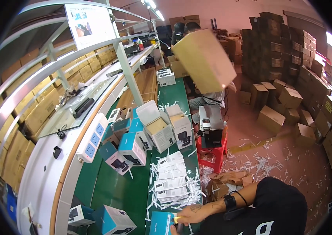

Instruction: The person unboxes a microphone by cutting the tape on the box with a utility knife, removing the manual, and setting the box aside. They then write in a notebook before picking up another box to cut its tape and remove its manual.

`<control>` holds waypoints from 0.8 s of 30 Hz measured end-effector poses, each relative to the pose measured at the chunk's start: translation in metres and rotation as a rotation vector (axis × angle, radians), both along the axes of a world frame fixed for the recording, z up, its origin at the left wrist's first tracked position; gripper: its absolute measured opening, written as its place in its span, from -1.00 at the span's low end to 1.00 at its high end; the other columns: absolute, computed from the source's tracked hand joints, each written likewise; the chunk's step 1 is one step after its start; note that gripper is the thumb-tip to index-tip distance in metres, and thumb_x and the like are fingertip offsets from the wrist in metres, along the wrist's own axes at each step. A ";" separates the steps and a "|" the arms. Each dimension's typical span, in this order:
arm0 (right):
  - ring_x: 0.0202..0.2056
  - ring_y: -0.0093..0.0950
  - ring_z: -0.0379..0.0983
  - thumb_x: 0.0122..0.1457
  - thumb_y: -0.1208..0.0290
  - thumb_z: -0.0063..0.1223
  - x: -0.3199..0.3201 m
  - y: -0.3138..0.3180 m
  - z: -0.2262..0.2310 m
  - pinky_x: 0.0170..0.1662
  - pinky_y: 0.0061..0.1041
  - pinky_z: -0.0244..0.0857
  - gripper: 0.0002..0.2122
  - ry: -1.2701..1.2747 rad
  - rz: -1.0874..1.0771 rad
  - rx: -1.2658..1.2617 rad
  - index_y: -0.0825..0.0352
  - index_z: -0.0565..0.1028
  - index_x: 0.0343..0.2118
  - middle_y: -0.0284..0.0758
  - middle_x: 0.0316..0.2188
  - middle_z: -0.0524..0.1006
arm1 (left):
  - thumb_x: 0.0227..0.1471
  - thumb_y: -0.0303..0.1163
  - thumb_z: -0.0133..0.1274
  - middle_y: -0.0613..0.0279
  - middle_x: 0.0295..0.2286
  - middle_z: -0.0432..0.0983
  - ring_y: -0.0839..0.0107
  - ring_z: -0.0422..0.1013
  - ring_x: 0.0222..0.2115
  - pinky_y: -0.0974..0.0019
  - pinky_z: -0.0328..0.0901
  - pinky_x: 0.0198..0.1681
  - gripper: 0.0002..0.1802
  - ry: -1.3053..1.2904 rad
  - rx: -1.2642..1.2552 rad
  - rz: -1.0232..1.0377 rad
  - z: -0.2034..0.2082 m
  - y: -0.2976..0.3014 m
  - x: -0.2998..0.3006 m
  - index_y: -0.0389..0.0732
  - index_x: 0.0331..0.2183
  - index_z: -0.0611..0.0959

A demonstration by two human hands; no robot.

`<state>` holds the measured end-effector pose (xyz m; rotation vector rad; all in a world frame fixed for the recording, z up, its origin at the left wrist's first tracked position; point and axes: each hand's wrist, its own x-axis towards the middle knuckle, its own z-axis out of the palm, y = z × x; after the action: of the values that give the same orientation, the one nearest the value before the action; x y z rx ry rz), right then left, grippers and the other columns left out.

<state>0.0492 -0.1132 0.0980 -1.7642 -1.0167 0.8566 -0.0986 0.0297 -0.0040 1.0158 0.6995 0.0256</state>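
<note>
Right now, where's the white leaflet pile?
In the head view, the leaflet pile lies lower centre on the green bench, among white strips, just beyond the right hand.

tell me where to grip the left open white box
The box is probably best gripped below its rim, from the near side: its flap stands raised and may bend, while teal boxes crowd its left and another open box its right.
</note>
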 end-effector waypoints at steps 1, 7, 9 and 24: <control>-0.41 -0.30 0.54 0.37 0.03 -0.20 0.000 -0.003 -0.003 -0.26 -0.34 0.40 -0.56 0.054 0.050 -0.075 0.33 0.55 -0.37 -0.28 -0.47 0.60 | 0.39 -0.11 -0.18 0.05 0.08 0.44 0.26 0.37 0.08 0.24 0.28 0.15 -0.45 -0.005 0.002 0.001 0.008 -0.001 -0.002 -0.32 0.19 0.44; -0.50 -0.39 0.54 0.37 0.06 -0.21 -0.010 0.003 0.004 -0.35 -0.33 0.40 -0.55 0.317 0.103 -0.256 0.35 0.55 -0.42 -0.31 -0.58 0.59 | 0.40 -0.12 -0.17 0.02 0.16 0.33 0.27 0.26 0.16 0.25 0.22 0.19 -0.41 -0.185 0.168 -0.046 -0.008 0.001 -0.009 -0.34 0.25 0.35; -0.51 -0.39 0.54 0.37 0.06 -0.20 -0.015 -0.002 0.011 -0.37 -0.34 0.40 -0.55 0.294 0.050 -0.229 0.36 0.55 -0.41 -0.31 -0.58 0.58 | 0.40 -0.11 -0.17 0.01 0.18 0.31 0.25 0.25 0.16 0.24 0.21 0.19 -0.40 -0.216 0.326 -0.135 -0.010 -0.001 -0.010 -0.35 0.26 0.33; -0.56 -0.32 0.58 0.33 0.15 -0.11 -0.022 -0.008 0.016 -0.47 -0.32 0.40 -0.70 0.080 -0.003 -0.160 0.29 0.55 -0.28 -0.16 -0.60 0.55 | 0.38 -0.23 -0.23 -0.09 0.15 0.37 0.10 0.29 0.20 0.01 0.14 0.29 -0.47 -0.495 0.058 0.147 0.032 -0.020 0.009 -0.41 0.19 0.37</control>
<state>0.0271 -0.1210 0.1144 -1.8478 -0.9142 1.0224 -0.0891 0.0101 0.0279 0.9608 0.3186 0.4140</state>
